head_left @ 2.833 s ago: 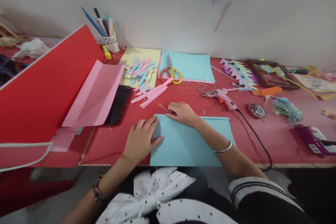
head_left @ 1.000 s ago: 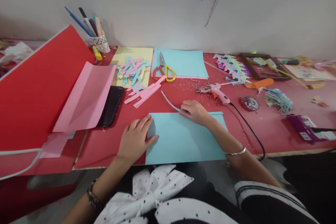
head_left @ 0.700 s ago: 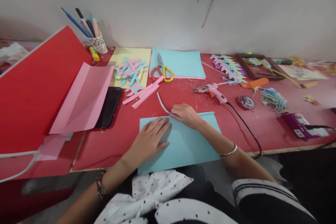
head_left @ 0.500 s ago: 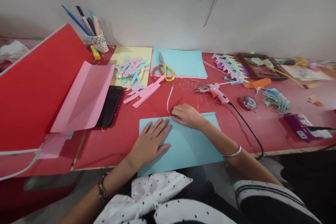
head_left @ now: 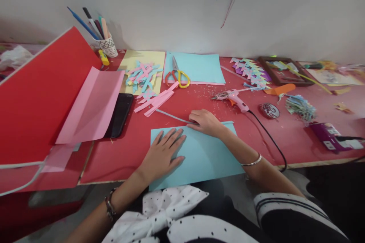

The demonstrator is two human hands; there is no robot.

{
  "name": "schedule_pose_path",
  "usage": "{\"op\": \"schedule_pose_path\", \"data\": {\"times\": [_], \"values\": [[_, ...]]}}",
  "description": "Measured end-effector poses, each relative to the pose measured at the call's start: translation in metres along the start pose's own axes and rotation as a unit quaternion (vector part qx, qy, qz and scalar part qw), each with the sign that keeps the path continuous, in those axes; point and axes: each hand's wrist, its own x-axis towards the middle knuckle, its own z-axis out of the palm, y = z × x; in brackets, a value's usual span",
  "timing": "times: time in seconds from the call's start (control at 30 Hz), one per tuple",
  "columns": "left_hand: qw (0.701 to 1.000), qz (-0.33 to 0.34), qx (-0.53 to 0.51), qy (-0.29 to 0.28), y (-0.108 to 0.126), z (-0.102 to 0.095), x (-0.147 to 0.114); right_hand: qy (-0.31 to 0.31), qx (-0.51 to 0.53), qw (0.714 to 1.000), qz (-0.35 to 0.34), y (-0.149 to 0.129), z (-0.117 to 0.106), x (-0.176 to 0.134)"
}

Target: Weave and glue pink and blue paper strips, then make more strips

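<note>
A light blue sheet of paper (head_left: 199, 155) lies at the table's front edge. My left hand (head_left: 164, 153) rests flat on its left part, fingers spread. At the sheet's far edge my right hand (head_left: 207, 123) is closed, thumb and fingertips pinched around a narrow blue paper strip (head_left: 172, 115). The strip's loose end points left, towards the pink strips. To the right of this hand the strip still runs along the sheet's edge. Whether anything else is inside the right fingers is hidden.
Beyond lie pink strips (head_left: 156, 101), scissors (head_left: 176, 72), a pile of cut paper bits (head_left: 144, 76) and a blue sheet (head_left: 196, 66). A pink glue gun (head_left: 232, 97) with a cord lies right. On the left are a phone (head_left: 121, 115) and a pink sheet (head_left: 94, 110).
The strip's loose end has swung from pointing away from me to pointing left, and more of it shows. My right hand has shifted slightly right along the edge; the left stays put.
</note>
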Motion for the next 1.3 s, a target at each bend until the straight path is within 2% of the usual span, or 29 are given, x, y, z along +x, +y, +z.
{"op": "schedule_pose_path", "data": {"times": [0.27, 0.53, 0.77, 1.0, 1.3], "values": [[1.000, 0.007, 0.011, 0.008, -0.007, 0.001, -0.007, 0.012, -0.012, 0.999, -0.029, 0.003, 0.001, -0.011], [1.000, -0.006, -0.003, -0.008, -0.009, 0.000, -0.009, 0.028, -0.007, 0.999, -0.015, 0.006, 0.003, -0.011], [1.000, -0.010, 0.009, -0.012, -0.013, 0.002, -0.017, 0.026, 0.000, 0.999, -0.048, 0.011, 0.002, -0.016], [0.999, -0.011, 0.017, -0.025, -0.012, 0.000, -0.016, 0.022, 0.015, 1.000, -0.004, 0.008, 0.003, -0.014], [1.000, -0.002, 0.009, -0.011, -0.018, 0.001, -0.019, 0.039, 0.041, 0.998, -0.010, 0.016, 0.001, -0.025]]}}
